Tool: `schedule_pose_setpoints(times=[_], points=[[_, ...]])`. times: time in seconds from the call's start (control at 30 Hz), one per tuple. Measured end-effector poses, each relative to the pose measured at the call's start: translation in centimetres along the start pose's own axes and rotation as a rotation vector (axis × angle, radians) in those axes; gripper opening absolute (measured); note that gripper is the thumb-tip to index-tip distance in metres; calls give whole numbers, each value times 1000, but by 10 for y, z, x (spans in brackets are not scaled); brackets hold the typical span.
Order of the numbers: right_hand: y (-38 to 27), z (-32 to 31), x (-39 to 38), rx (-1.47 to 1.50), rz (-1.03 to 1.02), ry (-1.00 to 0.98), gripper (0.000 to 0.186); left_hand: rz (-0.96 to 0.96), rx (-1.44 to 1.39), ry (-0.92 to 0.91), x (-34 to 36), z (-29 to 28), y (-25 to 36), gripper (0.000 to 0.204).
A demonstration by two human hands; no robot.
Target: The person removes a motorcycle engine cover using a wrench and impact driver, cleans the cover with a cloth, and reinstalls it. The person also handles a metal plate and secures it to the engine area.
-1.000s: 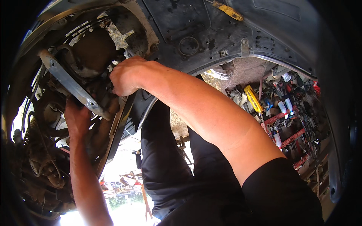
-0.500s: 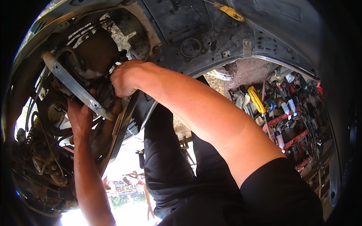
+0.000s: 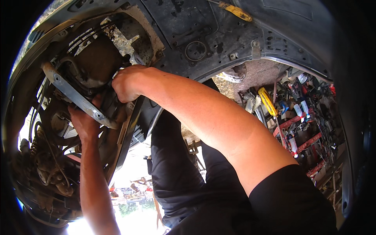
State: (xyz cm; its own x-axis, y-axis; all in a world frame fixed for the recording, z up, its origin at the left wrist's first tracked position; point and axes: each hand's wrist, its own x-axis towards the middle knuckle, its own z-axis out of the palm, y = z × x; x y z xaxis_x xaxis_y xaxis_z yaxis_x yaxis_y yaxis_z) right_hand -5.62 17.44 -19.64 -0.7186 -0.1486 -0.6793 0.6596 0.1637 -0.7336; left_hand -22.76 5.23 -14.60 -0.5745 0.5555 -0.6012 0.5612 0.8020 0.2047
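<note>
My right hand (image 3: pixel 127 83) is curled closed at the right side of an opening full of dark, greasy machine parts. What its fingers grip is hidden from view. My left hand (image 3: pixel 84 123) reaches up into the same opening, passing behind a flat grey metal bar (image 3: pixel 76 96) with bolt holes. One fingertip shows past the bar's upper edge; the other fingers are hidden, so their grip does not show. Just above both hands sits a brown, rounded housing (image 3: pixel 98 58), with hoses and cables around it.
A dark metal panel (image 3: pixel 196 29) spans the top, with a yellow-handled screwdriver (image 3: pixel 237 11) lying on it. Beyond its curved edge, many tools lie in a red-framed rack (image 3: pixel 309 145), among them another yellow-handled tool (image 3: pixel 267 102). A coil spring (image 3: pixel 38 139) stands at lower left.
The view has shifted slightly. My right hand has edged a little to the left and stays curled. My left hand remains behind the metal bar, its wrist slightly farther right.
</note>
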Motion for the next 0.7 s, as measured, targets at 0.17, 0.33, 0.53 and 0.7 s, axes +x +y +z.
schedule_pose_setpoints(times=[0.17, 0.33, 0.53, 0.7], points=[[0, 1, 1, -5, 21, 17, 29, -50, 64, 10, -2, 3, 0, 83], [-5, -1, -2, -27, 54, -50, 32, -114, -37, -91, -8, -12, 13, 85], [-5, -6, -36, -3, 88, 219, 24, -116, -313, 8, 5, -46, 1, 59], [-3, -17, -47, 144, 58, 545, 26, -81, -383, 158, 40, -40, -10, 52]])
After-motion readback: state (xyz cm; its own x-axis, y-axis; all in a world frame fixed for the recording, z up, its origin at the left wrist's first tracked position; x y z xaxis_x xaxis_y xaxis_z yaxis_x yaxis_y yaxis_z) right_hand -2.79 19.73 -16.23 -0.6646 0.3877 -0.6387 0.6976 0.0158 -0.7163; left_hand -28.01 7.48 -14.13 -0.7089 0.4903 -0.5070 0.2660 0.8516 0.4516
